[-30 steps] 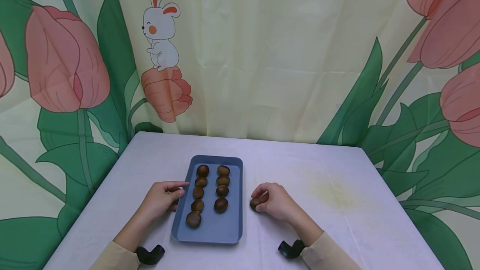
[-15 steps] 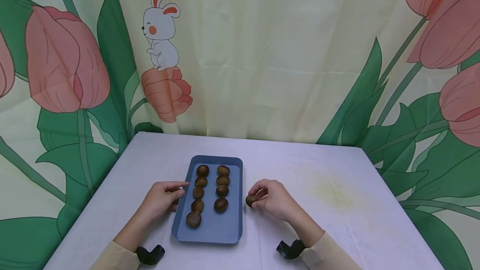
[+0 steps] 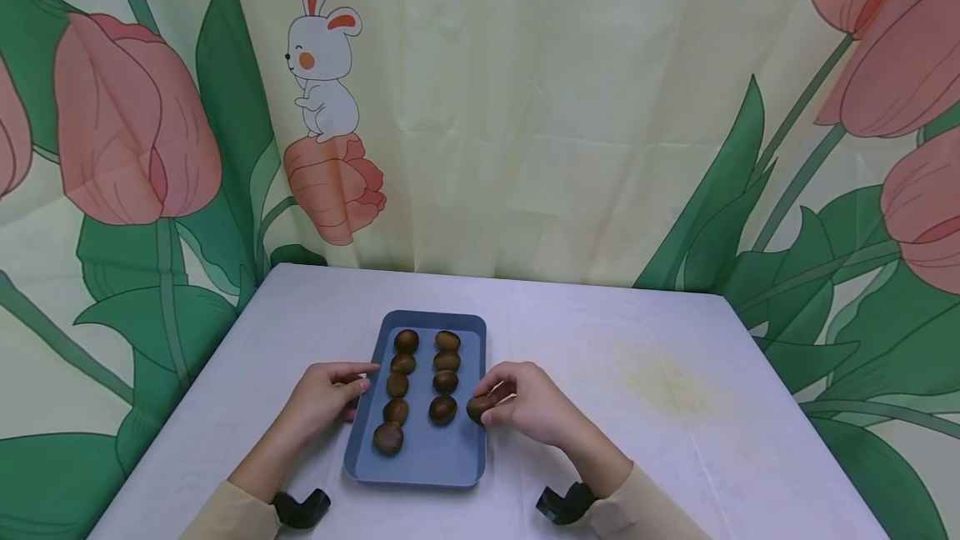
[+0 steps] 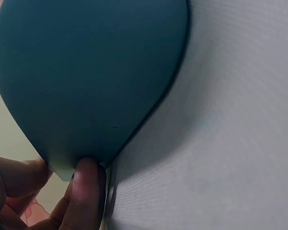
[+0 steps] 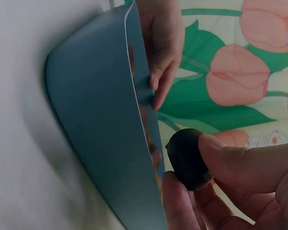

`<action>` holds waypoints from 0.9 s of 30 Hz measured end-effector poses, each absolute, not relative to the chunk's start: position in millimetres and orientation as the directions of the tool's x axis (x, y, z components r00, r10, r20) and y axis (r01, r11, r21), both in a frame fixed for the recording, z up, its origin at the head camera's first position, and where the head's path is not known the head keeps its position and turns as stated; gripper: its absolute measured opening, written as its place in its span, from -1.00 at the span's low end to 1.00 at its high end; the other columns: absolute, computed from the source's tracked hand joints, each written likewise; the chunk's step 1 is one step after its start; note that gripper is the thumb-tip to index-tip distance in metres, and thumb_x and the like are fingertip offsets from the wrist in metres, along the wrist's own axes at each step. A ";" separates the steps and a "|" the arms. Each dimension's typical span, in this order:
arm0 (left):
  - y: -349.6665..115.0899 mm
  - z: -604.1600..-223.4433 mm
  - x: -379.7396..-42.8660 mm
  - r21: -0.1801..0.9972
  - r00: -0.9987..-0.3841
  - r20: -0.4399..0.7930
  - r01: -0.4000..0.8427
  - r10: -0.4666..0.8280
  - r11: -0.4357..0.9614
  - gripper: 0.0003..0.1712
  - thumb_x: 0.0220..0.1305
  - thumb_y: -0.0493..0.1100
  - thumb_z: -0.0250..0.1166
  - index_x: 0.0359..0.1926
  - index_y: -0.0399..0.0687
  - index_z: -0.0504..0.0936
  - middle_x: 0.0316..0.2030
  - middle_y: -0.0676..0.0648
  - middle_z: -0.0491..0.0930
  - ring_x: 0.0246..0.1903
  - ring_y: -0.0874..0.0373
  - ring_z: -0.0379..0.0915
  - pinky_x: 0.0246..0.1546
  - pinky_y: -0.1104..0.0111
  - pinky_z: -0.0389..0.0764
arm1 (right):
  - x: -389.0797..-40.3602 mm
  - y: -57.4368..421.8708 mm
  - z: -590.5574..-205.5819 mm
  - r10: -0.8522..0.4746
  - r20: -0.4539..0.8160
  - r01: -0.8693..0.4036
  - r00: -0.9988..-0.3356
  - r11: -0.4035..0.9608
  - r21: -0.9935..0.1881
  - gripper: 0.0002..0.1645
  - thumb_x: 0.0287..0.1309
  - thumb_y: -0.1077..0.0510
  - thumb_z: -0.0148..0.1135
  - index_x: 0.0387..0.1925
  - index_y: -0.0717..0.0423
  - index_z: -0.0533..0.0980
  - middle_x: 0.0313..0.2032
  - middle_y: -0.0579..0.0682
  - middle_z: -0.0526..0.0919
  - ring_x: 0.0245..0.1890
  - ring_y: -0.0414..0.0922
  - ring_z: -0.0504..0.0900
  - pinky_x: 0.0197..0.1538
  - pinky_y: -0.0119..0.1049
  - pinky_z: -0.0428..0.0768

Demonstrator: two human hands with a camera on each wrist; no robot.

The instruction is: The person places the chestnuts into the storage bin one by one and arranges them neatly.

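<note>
In the head view my right hand (image 3: 528, 407) pinches a dark brown chestnut (image 3: 478, 409) between thumb and fingertips, over the right rim of a blue-grey tray (image 3: 431, 469). The right wrist view shows the held chestnut (image 5: 187, 158) raised beside the tray wall (image 5: 98, 115), its small pointed tip visible. My left hand (image 3: 322, 394) holds the tray's left edge; in the left wrist view its fingers (image 4: 86, 191) grip the rim and outer wall. Inside the tray lie two lengthwise rows of chestnuts, a longer left row (image 3: 396, 412) and a shorter right row (image 3: 443, 410).
A white cloth (image 3: 600, 365) covers the table, with a faint yellowish stain at right. Behind the table hangs a curtain (image 3: 525, 107) printed with tulips and a rabbit. A black wrist device (image 3: 302, 509) sits at the left sleeve, another (image 3: 566, 503) at the right.
My right hand has moved left with the chestnut, from the cloth beside the tray to over its right rim. The left hand and the tray have stayed in place.
</note>
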State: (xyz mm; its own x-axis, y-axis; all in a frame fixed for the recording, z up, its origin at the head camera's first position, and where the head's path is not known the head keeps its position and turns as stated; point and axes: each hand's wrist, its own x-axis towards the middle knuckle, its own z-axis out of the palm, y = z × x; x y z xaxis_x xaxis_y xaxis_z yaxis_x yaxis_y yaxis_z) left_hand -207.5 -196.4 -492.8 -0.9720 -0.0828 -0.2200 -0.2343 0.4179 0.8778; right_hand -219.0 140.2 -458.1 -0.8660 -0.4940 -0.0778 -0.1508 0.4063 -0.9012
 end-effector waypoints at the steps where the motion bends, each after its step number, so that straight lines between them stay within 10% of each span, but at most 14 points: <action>1: -196.3 -492.8 -207.6 0.878 -0.972 -0.220 -0.234 -0.083 0.418 -0.66 0.48 -0.28 0.36 0.21 -0.07 0.80 0.24 -0.34 0.67 -0.23 0.16 0.66 -0.35 0.31 0.77 | -218.3 137.7 -458.6 -0.500 -0.080 -0.151 -0.862 0.404 -0.902 -0.72 0.08 0.39 0.56 -0.17 0.08 0.76 -0.16 0.02 0.81 -0.16 -0.10 0.75 -0.18 -0.33 0.72; 27: -197.1 -493.6 -207.9 0.875 -0.971 -0.223 -0.239 -0.087 0.421 -0.65 0.48 -0.27 0.36 0.22 -0.07 0.79 0.09 -0.25 0.73 -0.20 0.16 0.67 -0.32 0.31 0.79 | -195.6 86.4 -467.5 -0.640 -0.049 -0.434 -0.767 0.574 -0.694 -0.63 0.06 0.40 0.60 -0.23 -0.11 0.74 -0.25 -0.27 0.70 -0.29 -0.42 0.62 -0.20 -0.52 0.65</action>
